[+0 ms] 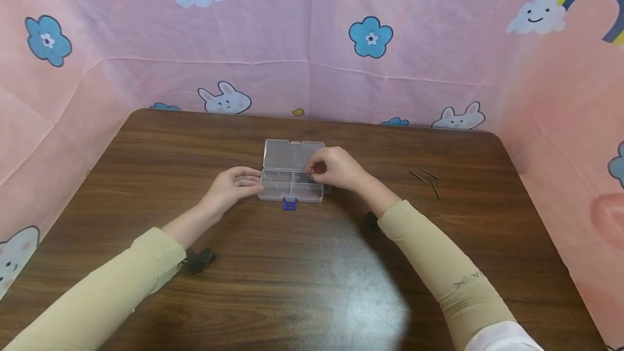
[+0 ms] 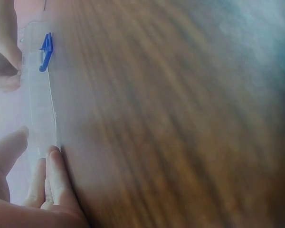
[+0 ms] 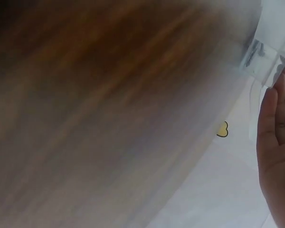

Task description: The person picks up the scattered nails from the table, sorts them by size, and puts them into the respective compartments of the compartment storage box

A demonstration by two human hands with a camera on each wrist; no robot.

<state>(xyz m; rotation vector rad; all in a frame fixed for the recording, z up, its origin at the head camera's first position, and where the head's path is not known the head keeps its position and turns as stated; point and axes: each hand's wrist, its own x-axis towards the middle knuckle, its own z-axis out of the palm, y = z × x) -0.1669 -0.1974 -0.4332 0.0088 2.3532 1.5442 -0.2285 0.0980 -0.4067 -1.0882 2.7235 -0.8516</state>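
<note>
While touching one clear plastic compartment box [image 1: 276,192] with straight-fingered left hand [image 1: 231,187], curls right hand [image 1: 338,168] narrowly over it, cannot tell around what, near five visible metal rods [image 1: 435,189].

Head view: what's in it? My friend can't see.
Someone's left grip touches an open, clear compartment box; the right grip is at its right side. Thin rods lie farther right on the wooden table; pink cartoon cloth hangs behind.
</note>
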